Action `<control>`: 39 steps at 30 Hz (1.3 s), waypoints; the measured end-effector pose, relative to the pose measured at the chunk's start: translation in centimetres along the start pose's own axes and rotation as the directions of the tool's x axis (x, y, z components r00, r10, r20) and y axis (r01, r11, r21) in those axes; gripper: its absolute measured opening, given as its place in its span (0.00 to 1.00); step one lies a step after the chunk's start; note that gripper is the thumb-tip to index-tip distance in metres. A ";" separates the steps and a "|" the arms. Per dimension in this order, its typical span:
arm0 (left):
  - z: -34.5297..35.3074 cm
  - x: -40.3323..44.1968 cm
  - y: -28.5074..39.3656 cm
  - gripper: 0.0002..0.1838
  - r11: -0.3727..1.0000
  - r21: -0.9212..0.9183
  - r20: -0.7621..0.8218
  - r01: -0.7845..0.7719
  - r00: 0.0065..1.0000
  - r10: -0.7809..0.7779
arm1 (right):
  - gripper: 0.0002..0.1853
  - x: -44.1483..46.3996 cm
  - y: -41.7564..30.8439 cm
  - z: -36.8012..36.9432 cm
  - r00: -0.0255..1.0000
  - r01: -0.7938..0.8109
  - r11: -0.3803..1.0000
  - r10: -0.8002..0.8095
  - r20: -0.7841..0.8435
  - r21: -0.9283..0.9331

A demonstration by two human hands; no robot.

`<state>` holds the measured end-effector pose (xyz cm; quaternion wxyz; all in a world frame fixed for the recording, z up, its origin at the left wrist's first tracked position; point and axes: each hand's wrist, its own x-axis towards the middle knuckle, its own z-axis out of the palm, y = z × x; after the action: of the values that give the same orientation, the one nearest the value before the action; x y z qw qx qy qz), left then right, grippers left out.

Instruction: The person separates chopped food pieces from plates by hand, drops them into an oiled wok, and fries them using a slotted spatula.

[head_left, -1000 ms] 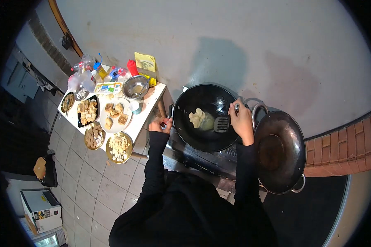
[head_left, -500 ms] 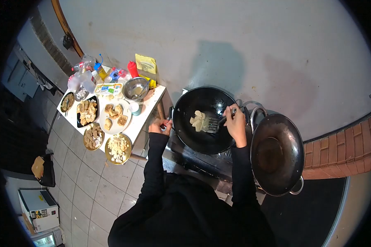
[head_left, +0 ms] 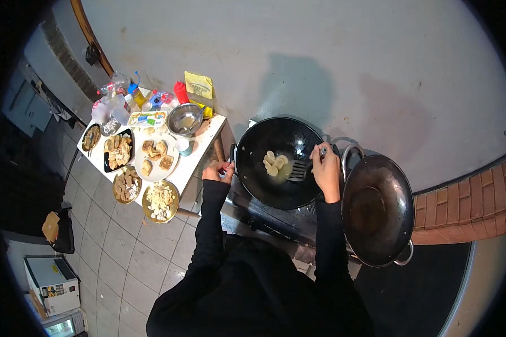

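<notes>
A black wok [head_left: 264, 188] sits on the stove, with pale food slices [head_left: 275, 163] lying in a little oil near its middle. My right hand [head_left: 325, 167] is closed on the handle of a slotted spatula [head_left: 298, 170], whose blade is in the wok just right of the slices. At the wok's left side, my left hand [head_left: 218, 170] is closed by the side handle; a small red and dark thing shows between its fingers, too small to name.
A second wok [head_left: 376, 210] with metal handles stands tilted at the right. On the left, a white table [head_left: 199, 150] holds plates of food, a metal bowl [head_left: 184, 119], a red bottle [head_left: 181, 92] and a yellow bag [head_left: 199, 87]. A brick edge [head_left: 466, 205] is at far right.
The spatula blade has drawn back to the right from the slices after pushing into them. The slices have shifted and spread a little. My left hand stays by the wok's left handle.
</notes>
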<state>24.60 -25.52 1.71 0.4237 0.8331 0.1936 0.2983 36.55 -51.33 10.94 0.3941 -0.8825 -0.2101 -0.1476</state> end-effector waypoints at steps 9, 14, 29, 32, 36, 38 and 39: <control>-0.2 -0.2 0.0 0.12 1.000 -0.027 -0.007 0.003 1.000 -0.003 | 0.10 1.7 -1.3 -1.9 0.995 -0.092 0.969 0.096 -0.005 0.227; -0.3 0.0 0.3 0.13 0.999 0.035 -0.004 -0.030 1.000 0.030 | 0.09 0.6 0.7 -0.2 0.998 -0.049 0.999 0.049 0.033 0.019; -0.3 -0.2 1.0 0.12 1.000 -0.008 -0.015 0.009 1.000 -0.009 | 0.10 0.2 1.3 1.6 0.990 -0.142 0.952 0.132 0.056 0.270; -0.2 -0.2 0.4 0.12 1.000 -0.010 -0.022 -0.010 1.000 0.010 | 0.10 0.4 0.2 1.7 0.989 -0.144 0.897 0.141 0.039 0.417; -0.1 -0.3 0.1 0.12 0.999 -0.043 -0.008 0.026 1.000 -0.026 | 0.10 0.9 -1.0 0.0 0.995 -0.091 0.905 0.098 0.004 0.415; -0.4 -0.1 0.6 0.12 0.999 -0.039 0.001 0.016 1.000 -0.016 | 0.10 0.9 0.0 0.0 1.000 -0.022 0.957 0.027 -0.014 0.290; -0.3 -0.1 0.5 0.12 0.999 -0.041 -0.001 0.016 1.000 -0.016 | 0.10 0.7 0.2 -0.1 1.000 -0.008 0.986 0.010 -0.016 0.164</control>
<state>24.32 -25.70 2.25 0.4427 0.8226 0.1943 0.2994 37.21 -51.36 11.19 0.4678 -0.8467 -0.2141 -0.1356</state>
